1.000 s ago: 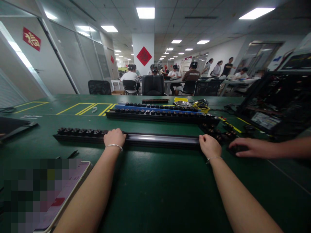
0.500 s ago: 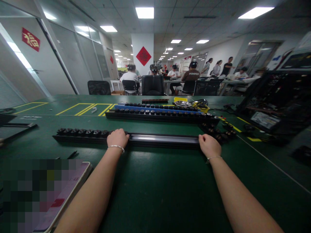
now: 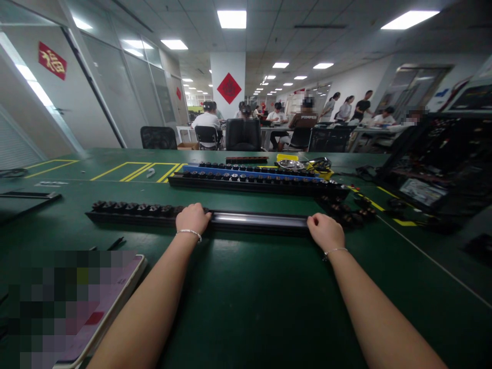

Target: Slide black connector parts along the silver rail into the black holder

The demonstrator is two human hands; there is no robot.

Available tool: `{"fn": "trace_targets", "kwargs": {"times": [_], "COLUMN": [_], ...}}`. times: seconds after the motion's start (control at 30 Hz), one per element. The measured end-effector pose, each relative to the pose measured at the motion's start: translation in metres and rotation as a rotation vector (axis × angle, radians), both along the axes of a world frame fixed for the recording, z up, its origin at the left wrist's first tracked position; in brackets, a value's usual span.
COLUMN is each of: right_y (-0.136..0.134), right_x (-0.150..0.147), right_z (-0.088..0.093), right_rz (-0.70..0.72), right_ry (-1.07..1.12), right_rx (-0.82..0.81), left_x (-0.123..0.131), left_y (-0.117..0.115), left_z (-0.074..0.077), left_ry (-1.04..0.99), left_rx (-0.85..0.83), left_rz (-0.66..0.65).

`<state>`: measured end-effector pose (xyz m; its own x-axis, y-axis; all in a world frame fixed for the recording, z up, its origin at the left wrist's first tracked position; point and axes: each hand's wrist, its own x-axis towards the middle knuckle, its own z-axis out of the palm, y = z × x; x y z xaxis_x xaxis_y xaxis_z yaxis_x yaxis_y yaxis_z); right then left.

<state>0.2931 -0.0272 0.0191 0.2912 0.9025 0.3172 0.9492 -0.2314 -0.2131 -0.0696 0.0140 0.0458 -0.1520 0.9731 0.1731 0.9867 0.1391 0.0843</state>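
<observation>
A long black rail (image 3: 261, 221) lies across the green table, with a row of small dark round pieces (image 3: 142, 207) along its left part and a bare shiny strip between my hands. My left hand (image 3: 192, 219) is closed over the rail at the right end of that row. Toward the rail's right end, my right hand (image 3: 326, 231) is closed on it, thumb side up. The fingertips of both hands are hidden behind the rail. Just right of my right hand is a loose heap of dark pieces (image 3: 344, 210).
Behind lie another black rail (image 3: 253, 187) with similar pieces and a blue rail (image 3: 188, 168). A metal dish (image 3: 290, 164) and yellow tray (image 3: 287, 157) stand farther back. A phone (image 3: 96, 312) lies front left; a black open case (image 3: 430, 159) stands right. People sit beyond.
My right hand has moved left along the rail and my left hand slightly right, bringing them closer together. The rail appears to stay in place.
</observation>
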Motion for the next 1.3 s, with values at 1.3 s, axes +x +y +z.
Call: {"fn": "trace_targets", "kwargs": {"times": [1.3], "right_y": [0.000], "right_x": [-0.001], "right_z": [0.003], "right_rz": [-0.008], "right_ry": [0.005], "right_rx": [-0.057], "left_x": [0.018], "left_y": [-0.003], "left_z": [-0.008], "left_ry": [-0.052], "left_rx": [0.068], "left_rz": [-0.072]}}
